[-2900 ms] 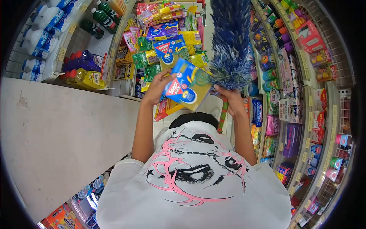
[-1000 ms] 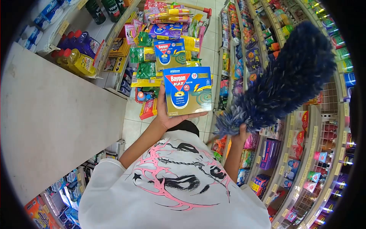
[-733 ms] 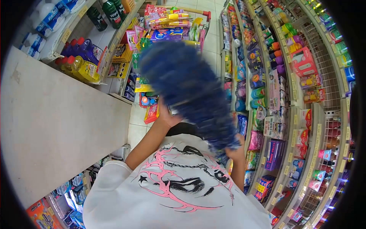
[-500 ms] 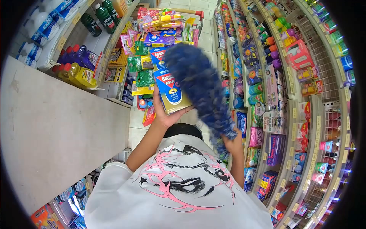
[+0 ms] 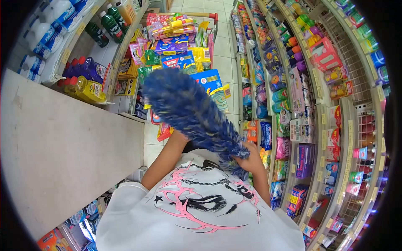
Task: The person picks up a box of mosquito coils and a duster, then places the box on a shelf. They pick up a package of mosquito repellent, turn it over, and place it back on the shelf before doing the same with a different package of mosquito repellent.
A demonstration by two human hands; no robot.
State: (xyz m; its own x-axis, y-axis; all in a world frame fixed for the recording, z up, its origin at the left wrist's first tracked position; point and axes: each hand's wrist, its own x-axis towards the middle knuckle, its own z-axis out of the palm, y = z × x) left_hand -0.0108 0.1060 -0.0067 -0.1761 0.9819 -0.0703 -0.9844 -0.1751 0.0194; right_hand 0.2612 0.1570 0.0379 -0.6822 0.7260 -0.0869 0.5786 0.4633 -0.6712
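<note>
My right hand (image 5: 251, 159) is closed round the base of a fluffy blue feather duster (image 5: 188, 108), which slants up and left in front of me. Behind the duster, a blue mosquito coil box (image 5: 212, 83) shows its upper right part, with a "10" and a green coil printed on it. The duster hides the fingers of my left hand (image 5: 180, 136); only the wrist side shows, below the box it supports. Another blue Baygon box (image 5: 178, 62) lies among the goods in the cart just beyond.
A shopping cart (image 5: 216, 17) with a red handle is heaped with colourful packets and boxes. Shelves of bottles (image 5: 112, 23) stand at the left, above a pale panel (image 5: 63, 146). Along the right run packed shelves (image 5: 307, 104). Tiled floor (image 5: 224, 44) shows between.
The duster has swung left and now covers my left hand and much of the box. The box has turned, so a different printed face shows, farther right.
</note>
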